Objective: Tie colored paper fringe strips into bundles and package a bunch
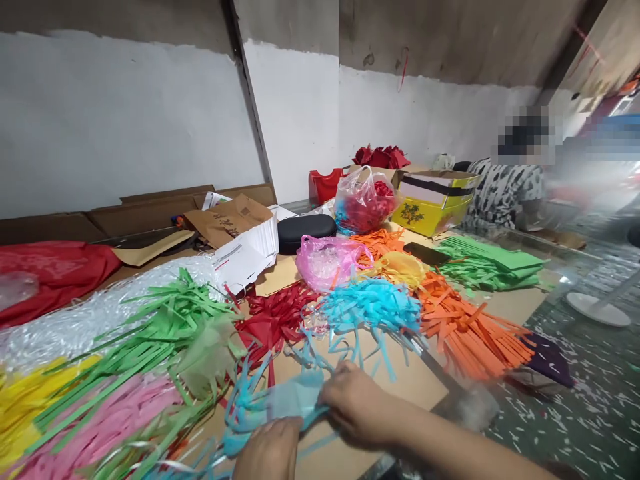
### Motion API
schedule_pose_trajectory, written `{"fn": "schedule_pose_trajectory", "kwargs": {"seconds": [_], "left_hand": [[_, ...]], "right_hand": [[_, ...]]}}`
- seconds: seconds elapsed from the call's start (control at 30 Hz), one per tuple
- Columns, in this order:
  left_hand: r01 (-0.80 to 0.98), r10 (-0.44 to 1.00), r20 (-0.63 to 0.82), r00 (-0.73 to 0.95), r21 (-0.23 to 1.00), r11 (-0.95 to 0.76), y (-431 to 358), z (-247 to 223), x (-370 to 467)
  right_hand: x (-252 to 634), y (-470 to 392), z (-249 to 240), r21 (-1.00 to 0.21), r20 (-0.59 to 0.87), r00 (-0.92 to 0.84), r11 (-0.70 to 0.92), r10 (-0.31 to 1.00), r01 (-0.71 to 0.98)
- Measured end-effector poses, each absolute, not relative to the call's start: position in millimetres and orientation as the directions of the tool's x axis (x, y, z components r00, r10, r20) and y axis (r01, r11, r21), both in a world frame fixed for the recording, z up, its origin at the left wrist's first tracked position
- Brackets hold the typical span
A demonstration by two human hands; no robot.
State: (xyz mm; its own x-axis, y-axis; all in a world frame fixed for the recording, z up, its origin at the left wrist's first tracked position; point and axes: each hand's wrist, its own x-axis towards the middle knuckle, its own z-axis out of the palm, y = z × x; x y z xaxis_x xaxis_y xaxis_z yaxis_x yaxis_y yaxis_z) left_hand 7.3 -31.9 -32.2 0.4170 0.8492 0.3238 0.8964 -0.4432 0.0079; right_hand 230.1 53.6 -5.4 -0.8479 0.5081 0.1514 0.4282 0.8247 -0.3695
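Soft, likely feather-light blue strips [296, 395], best gripped bunched, are held by curled left hand [269, 450] and curled right hand [353, 407].

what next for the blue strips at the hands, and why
Perhaps straighten the blue strips a little: the left hand and right hand are both on them, and their ends toward the picture's left curl and overlap.
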Motion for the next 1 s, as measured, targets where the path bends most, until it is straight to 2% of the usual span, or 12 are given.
{"fn": "schedule_pose_trajectory", "kwargs": {"seconds": [0.1, 0.2, 0.4, 0.6, 1.0], "left_hand": [[0.952, 0.983, 0.086, 0.16, 0.249, -0.177, -25.5, -17.4, 5.6], [0.949, 0.998, -0.068, 0.006, 0.316, 0.016, -8.4, -0.4, 3.6], [0.955, 0.987, -0.155, -0.049, 0.282, 0.091, 15.0, 7.9, -5.3], [0.972, 0.971, -0.206, -0.119, 0.176, 0.157, 15.9, 5.2, -2.9], [0.989, 0.973, -0.208, -0.1, 0.084, 0.12, 15.1, 3.1, 0.2]], "right_hand": [[226.7, 67.0, 5.7, -0.426, 0.04, -0.764, 0.703, 0.644, 0.57], [213.5, 77.4, 14.5, -0.422, -0.039, -0.681, 0.605, 0.731, 0.675], [194.5, 85.5, 3.9, -0.359, -0.005, -0.613, 0.57, 0.79, 0.739], [194.3, 86.9, -7.6, -0.353, -0.004, -0.598, 0.558, 0.801, 0.751], [189.0, 96.6, -16.6, -0.398, -0.046, -0.569, 0.507, 0.821, 0.764]]}}
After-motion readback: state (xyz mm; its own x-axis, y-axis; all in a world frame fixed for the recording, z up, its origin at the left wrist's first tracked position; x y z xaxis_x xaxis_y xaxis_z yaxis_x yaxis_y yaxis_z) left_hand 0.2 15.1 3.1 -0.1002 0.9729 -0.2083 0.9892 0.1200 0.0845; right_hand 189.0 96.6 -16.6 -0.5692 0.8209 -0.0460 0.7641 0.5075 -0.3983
